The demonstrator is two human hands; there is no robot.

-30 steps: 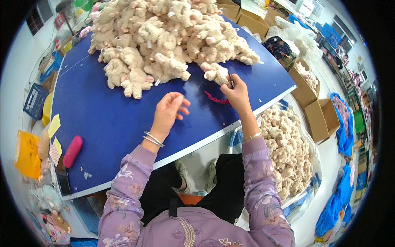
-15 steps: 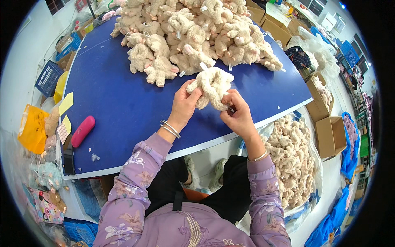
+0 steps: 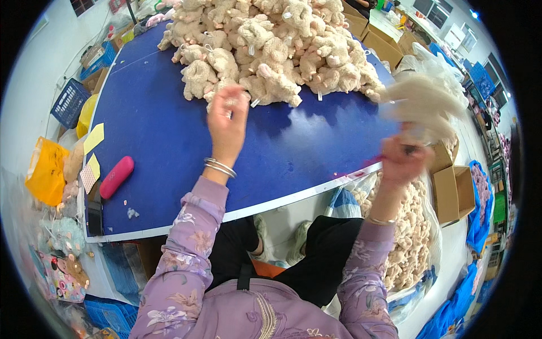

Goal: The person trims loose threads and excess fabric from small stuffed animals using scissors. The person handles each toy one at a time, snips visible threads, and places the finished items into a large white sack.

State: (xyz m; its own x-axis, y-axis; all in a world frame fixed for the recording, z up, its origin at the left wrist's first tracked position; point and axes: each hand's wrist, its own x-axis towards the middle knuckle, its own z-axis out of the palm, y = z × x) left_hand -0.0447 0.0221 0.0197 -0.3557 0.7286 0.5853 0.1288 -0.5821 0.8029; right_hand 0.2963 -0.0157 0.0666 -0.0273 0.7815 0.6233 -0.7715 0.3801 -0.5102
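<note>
Plenty left by the look of it: a heap of cream, fleecy plush toys crowds 12 o'clock on the smooth blue desk, with a loose cream plush pile at 4 o'clock, finished or not unclear. And here's one blurred cream, fleecy toy at 2 o'clock, against the curled right hand, gripped or released I can't tell; the left hand, half-curled at 11 o'clock, grip unreadable too.

There are two hands, one pink case, two yellow papers and countless overlapping plush toys.
</note>
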